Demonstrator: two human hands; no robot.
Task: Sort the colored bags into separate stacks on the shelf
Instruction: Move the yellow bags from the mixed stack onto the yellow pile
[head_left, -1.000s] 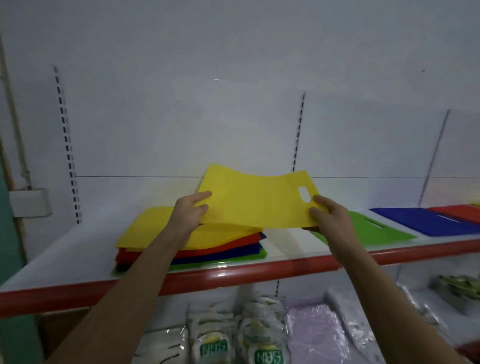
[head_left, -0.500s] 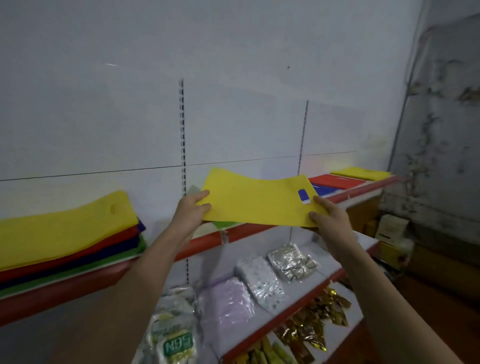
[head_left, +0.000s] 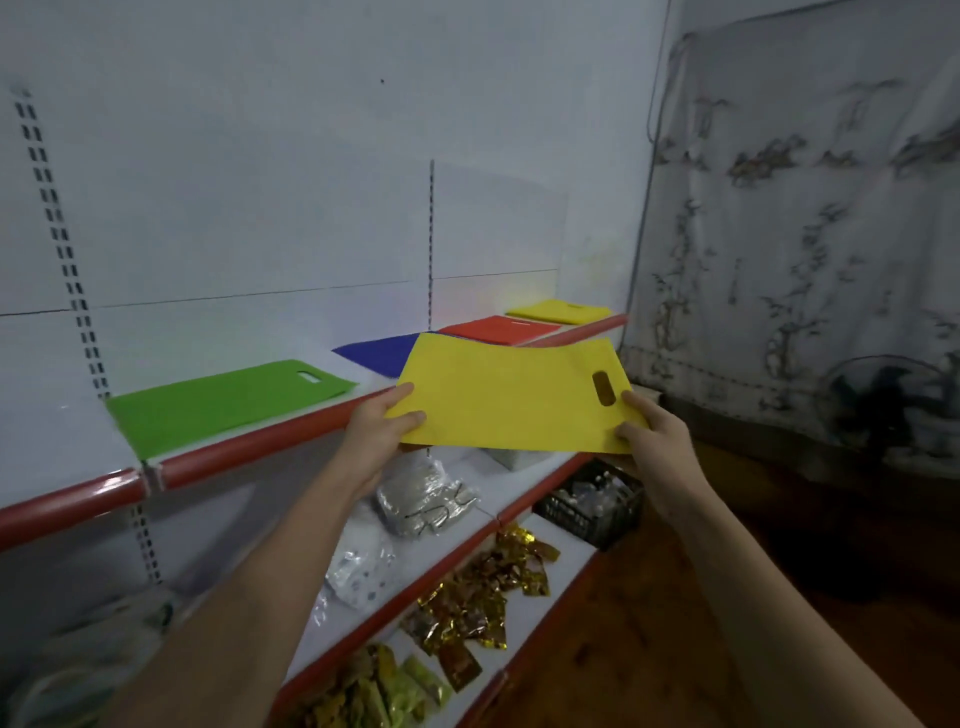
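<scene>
you hold a yellow bag (head_left: 511, 397) in the middle of the frame, in front of the top shelf (head_left: 249, 452) and not touching it. your left hand (head_left: 382, 423) pinches its left edge, thumb on top and fingers under. your right hand (head_left: 652, 434) grips the right edge just beside the cut-out handle hole, thumb on top.

behind the held bag, four bags lie flat in a row on the top shelf, each apart from the next. a green bag (head_left: 228, 397) is at the left of centre. then comes a blue bag (head_left: 382, 353), and the held bag hides its right part. a red bag (head_left: 498, 328) follows, and another yellow bag (head_left: 558, 312) lies at the far end, right of centre.

on the middle shelf (head_left: 498, 512), below your hands, there are silver foil packets (head_left: 423, 493) and a white packet (head_left: 358, 566). on the lowest shelf (head_left: 563, 564), in the lower middle of the frame, gold foil packets (head_left: 480, 597) lie in a heap. at the right end of it stands a black crate (head_left: 592, 504) with small things inside; i cannot tell what they are. at the lower left some pale packets (head_left: 78, 670) are blurred, and their print is not readable.

a fan (head_left: 883, 410) stands at the right edge of the frame, against a stained wall (head_left: 810, 218).
</scene>
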